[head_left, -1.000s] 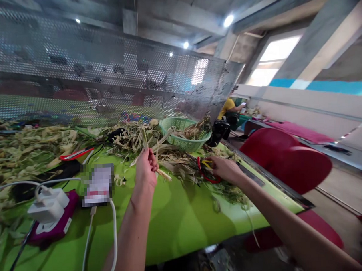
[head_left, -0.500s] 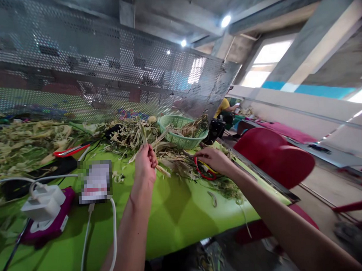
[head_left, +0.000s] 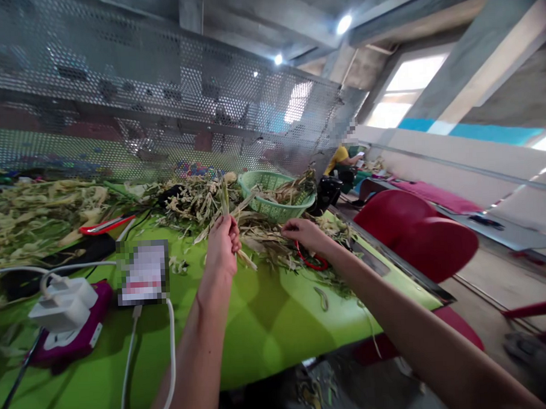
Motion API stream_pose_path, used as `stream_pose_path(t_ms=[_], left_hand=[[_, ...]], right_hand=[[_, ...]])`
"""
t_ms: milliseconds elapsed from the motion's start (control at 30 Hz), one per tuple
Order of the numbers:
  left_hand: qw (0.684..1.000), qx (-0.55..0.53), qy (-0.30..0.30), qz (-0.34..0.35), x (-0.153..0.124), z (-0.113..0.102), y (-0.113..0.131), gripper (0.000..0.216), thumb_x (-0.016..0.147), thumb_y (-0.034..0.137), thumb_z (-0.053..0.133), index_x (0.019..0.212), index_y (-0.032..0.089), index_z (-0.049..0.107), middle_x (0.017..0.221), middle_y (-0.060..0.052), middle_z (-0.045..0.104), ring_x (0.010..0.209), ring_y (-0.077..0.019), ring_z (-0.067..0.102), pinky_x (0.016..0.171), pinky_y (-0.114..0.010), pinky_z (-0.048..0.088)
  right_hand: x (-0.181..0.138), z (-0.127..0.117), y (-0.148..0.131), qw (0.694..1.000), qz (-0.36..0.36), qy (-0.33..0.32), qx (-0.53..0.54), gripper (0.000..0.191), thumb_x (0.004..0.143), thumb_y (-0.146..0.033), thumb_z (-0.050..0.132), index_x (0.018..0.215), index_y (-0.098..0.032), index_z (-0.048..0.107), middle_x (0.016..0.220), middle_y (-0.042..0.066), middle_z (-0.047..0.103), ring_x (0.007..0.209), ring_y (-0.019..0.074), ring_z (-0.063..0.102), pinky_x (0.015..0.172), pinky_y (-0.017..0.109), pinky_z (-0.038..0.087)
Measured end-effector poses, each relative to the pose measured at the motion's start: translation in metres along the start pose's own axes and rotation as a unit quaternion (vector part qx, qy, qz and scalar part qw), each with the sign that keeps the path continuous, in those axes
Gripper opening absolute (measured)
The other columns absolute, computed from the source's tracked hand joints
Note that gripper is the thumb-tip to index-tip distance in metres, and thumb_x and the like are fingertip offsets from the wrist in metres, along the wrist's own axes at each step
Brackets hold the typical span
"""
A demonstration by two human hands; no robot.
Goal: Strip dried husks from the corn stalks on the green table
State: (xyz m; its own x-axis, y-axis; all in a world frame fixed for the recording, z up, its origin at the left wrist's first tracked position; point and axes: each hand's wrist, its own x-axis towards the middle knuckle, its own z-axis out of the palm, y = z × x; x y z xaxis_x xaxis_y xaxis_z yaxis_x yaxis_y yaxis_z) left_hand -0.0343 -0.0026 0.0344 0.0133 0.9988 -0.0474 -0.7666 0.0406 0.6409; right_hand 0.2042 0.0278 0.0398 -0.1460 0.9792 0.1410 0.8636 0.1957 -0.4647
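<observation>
My left hand is closed around a bunch of dry, pale green stalks. Their tops stick up above the fist and pale ends come out below it. To its right, my right hand hovers low over the heap of dry leaves and stalks, palm down, with thumb and fingertips pressed together. Whatever those fingertips may hold is too small to make out. Just beneath the right wrist lies a red looped handle on the scraps; the rest of that tool is hidden.
A green plastic basket with dry plant matter stands behind the heap. On the left are a phone, a purple power strip with white chargers, cables and a red-edged tool. A perforated metal screen closes the back; a person sits beyond.
My right hand has moved left, away from the red looped handle and closer to my left hand. The left hand keeps its hold on the stalks, shifting only slightly.
</observation>
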Motion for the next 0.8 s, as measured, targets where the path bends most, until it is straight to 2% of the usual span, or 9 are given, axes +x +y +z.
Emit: stream_pose_path(t_ms=[133,267,367,467,533,600,667,800], left_hand=[[1.000,0.011,-0.005,-0.005,0.000,-0.001,-0.001,0.022,0.081,0.029,0.060,0.067,0.017,0.049,0.044,0.010,0.031,0.033,-0.0019,0.020,0.035,-0.015,0.016],[1.000,0.022,-0.003,-0.001,0.000,-0.001,-0.001,0.022,0.081,0.030,0.060,0.067,0.017,0.048,0.044,0.009,0.033,0.033,-0.0018,0.020,0.035,-0.015,0.016],[0.999,0.038,-0.009,0.000,-0.001,-0.001,-0.001,0.023,0.081,0.031,0.060,0.068,0.017,0.048,0.045,0.009,0.035,0.033,-0.0016,0.021,0.035,-0.015,0.015],[0.997,0.073,-0.034,0.004,-0.002,0.000,-0.002,0.023,0.081,0.032,0.060,0.068,0.017,0.049,0.047,0.007,0.041,0.034,-0.0016,0.023,0.035,-0.015,0.015],[0.994,0.095,-0.043,0.011,-0.003,0.001,-0.003,0.022,0.082,0.031,0.059,0.068,0.017,0.050,0.049,0.005,0.048,0.034,-0.0021,0.026,0.036,-0.016,0.015],[0.994,0.104,-0.042,0.013,-0.004,0.002,-0.004,0.020,0.082,0.028,0.057,0.067,0.017,0.050,0.052,0.002,0.054,0.035,-0.0025,0.027,0.036,-0.016,0.016],[0.994,0.103,-0.039,0.003,-0.006,0.004,-0.005,0.020,0.083,0.027,0.056,0.066,0.017,0.050,0.055,0.001,0.059,0.034,-0.0022,0.025,0.036,-0.017,0.016],[0.993,0.106,-0.056,-0.015,-0.010,0.009,-0.005,0.021,0.083,0.027,0.057,0.066,0.016,0.050,0.063,-0.001,0.064,0.034,-0.0014,0.021,0.037,-0.018,0.016]], right_hand=[[-0.002,0.012,-0.003,0.999,-0.009,-0.009,0.032,0.019,0.071,-0.031,0.065,0.085,-0.018,0.069,0.078,0.000,0.069,0.070,0.0147,0.058,0.064,0.023,0.042],[0.001,0.017,-0.007,0.999,-0.007,0.002,0.052,0.011,0.063,-0.025,0.070,0.071,-0.018,0.068,0.071,-0.001,0.066,0.069,0.0143,0.056,0.063,0.023,0.039],[0.001,0.007,-0.011,0.995,0.010,-0.004,0.094,0.019,0.069,-0.034,0.066,0.074,-0.017,0.063,0.064,-0.001,0.063,0.057,0.0122,0.054,0.053,0.022,0.038],[-0.003,-0.007,-0.019,0.987,0.026,-0.030,0.154,0.026,0.075,-0.042,0.060,0.081,-0.017,0.058,0.068,0.000,0.066,0.048,0.0101,0.054,0.046,0.021,0.037],[-0.007,-0.016,-0.025,0.973,0.040,-0.058,0.221,0.027,0.075,-0.042,0.062,0.082,-0.017,0.055,0.075,0.003,0.069,0.047,0.0094,0.055,0.044,0.021,0.037],[-0.009,-0.022,-0.033,0.955,0.053,-0.080,0.280,0.029,0.071,-0.041,0.067,0.081,-0.017,0.054,0.072,0.003,0.069,0.045,0.0089,0.054,0.043,0.020,0.037],[-0.010,-0.026,-0.042,0.953,0.050,-0.086,0.286,0.029,0.069,-0.039,0.070,0.080,-0.016,0.056,0.063,0.000,0.066,0.041,0.0072,0.050,0.041,0.019,0.034],[-0.011,-0.031,-0.062,0.967,-0.009,-0.082,0.241,0.023,0.070,-0.035,0.070,0.076,-0.015,0.060,0.056,-0.002,0.062,0.043,0.0057,0.046,0.041,0.018,0.028]])
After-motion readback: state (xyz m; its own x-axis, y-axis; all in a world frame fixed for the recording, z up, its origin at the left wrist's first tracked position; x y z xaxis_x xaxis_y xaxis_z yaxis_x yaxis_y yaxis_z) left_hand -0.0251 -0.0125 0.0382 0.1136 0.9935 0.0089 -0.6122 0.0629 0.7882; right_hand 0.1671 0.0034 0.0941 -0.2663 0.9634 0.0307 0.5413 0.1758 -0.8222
